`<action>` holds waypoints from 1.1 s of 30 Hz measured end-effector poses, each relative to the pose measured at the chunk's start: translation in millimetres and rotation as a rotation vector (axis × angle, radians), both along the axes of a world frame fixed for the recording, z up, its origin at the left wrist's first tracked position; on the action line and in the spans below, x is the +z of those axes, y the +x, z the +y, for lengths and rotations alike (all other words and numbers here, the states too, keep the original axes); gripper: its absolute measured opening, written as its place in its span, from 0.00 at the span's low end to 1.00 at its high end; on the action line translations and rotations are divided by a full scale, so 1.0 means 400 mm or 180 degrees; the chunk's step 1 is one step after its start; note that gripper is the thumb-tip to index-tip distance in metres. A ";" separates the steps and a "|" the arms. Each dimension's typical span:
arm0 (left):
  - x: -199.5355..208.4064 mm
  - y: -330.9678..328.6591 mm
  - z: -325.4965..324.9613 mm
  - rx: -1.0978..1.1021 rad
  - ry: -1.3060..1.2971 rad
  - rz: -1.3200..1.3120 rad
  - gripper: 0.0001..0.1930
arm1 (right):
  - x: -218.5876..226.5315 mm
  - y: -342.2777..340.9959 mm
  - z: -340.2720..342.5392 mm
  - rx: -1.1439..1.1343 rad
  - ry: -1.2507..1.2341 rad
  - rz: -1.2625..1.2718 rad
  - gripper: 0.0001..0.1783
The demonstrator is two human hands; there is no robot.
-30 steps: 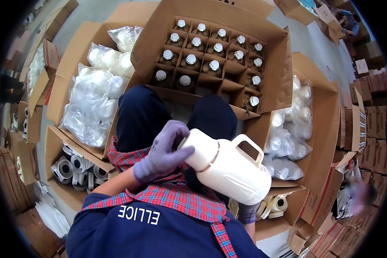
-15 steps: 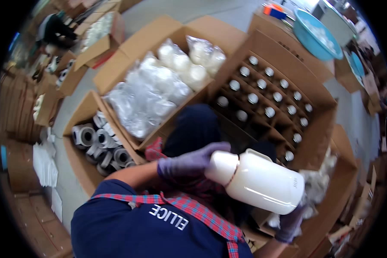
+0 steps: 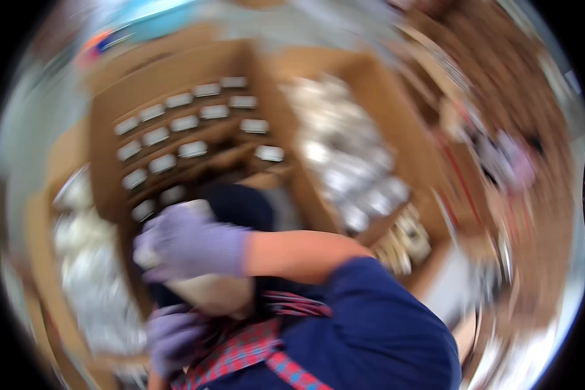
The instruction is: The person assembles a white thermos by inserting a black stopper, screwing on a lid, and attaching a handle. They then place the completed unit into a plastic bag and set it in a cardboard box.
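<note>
Motion blurs the view. Between my two purple-gloved hands, in front of my chest, is a white jug point(image 3: 218, 292), tilted and partly hidden by the gloves. My right hand point(image 3: 192, 240) reaches across from the right and is closed over its upper part, with fingers wrapped round. Lower down, my left hand point(image 3: 172, 335) is curled against the jug's lower left side; its fingertips are smeared. Just beyond the hands stands a divided carton point(image 3: 169, 62) with several silver-capped items upright in its cells. Some cells toward its right side hold no capped item.
To the right is a carton point(image 3: 396, 110) of white, clear-wrapped items, with cream-coloured pieces point(image 3: 406, 240) near its close end. At the left, another carton point(image 3: 42, 234) holds bagged white items point(image 3: 101, 292). A light-blue basin point(image 3: 156, 19) stands at the far left.
My view has swung to the right, so the cartons appear further left. The jug has come in close to my body, and my right hand has moved from its base to over its upper part.
</note>
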State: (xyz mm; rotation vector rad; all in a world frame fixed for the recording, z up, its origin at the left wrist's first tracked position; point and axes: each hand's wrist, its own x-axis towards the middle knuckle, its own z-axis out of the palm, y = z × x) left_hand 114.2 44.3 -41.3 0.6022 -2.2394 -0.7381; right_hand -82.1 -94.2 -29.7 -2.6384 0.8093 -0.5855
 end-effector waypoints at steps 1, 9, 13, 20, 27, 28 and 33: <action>0.012 -0.017 -0.025 0.1090 -0.0005 0.0134 0.23 | 0.107 -0.020 -0.026 -0.0288 0.0816 0.0805 0.23; -0.020 -0.140 -0.336 0.1312 0.1152 -0.0788 0.09 | -0.122 -0.446 0.306 -0.1870 -0.0554 -0.2215 0.15; 0.009 -0.109 -0.234 0.2119 0.0792 -0.0677 0.07 | -0.296 -0.860 0.562 -0.5532 -0.0126 -0.2361 0.11; -0.031 -0.177 -0.266 0.2195 0.0771 -0.0149 0.18 | -0.842 -1.298 1.047 -0.7579 0.3222 -0.0968 0.42; 0.081 -0.149 -0.175 0.3092 0.0074 -0.0425 0.21 | -0.871 -1.220 0.979 -0.6827 0.4417 -0.0638 0.36; 0.062 -0.074 -0.193 0.2683 -0.0551 -0.0633 0.19 | -0.860 -1.228 0.993 -0.6417 0.4511 -0.0298 0.34; 0.128 -0.087 -0.104 0.2386 -0.1179 -0.0900 0.17 | -0.514 -1.197 0.882 -0.6414 0.1069 0.1973 0.27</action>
